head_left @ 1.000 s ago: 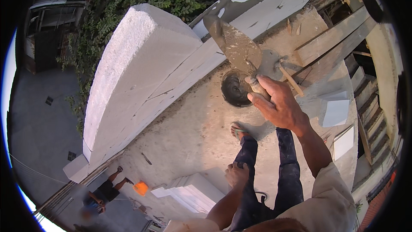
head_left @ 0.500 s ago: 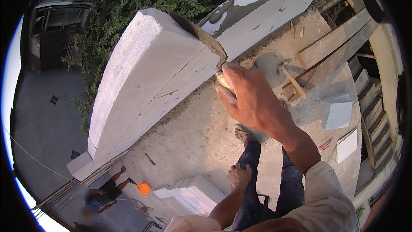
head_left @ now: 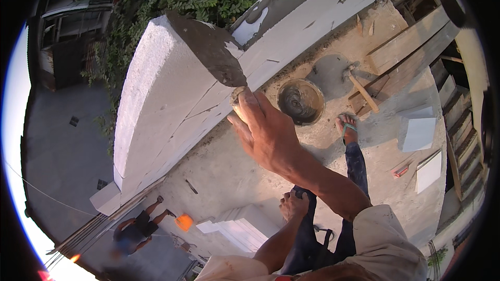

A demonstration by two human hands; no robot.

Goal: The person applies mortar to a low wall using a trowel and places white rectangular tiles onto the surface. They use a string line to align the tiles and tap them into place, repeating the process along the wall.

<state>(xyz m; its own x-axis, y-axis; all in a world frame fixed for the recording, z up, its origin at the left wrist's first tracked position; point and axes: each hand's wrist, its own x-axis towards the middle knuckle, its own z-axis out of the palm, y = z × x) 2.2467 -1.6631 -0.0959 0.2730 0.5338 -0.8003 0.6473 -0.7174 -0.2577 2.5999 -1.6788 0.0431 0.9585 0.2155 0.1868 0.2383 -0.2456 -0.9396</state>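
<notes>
My right hand (head_left: 268, 132) is closed round the handle of a trowel (head_left: 213, 54). Grey mortar coats the blade, which is tilted against the upper edge of a big white block (head_left: 156, 80) in the wall. Close to my thigh, my left hand (head_left: 294, 205) has its fingers curled, with a dark object partly showing at it that I cannot make out. A bucket of wet mortar (head_left: 300, 102) stands on the floor beyond my right hand.
Along the far side runs a low white block wall (head_left: 312, 28) with mortar on top. A hammer (head_left: 363, 91), planks (head_left: 411, 41) and loose white blocks (head_left: 419, 132) lie to the right. Stacked white blocks (head_left: 239, 229) stand near my left arm. Another person (head_left: 138, 229) is lower left.
My right hand and the trowel have moved left along the block, and the blade has turned its broad face into view. The mortar bucket, hidden before behind my hand, now shows.
</notes>
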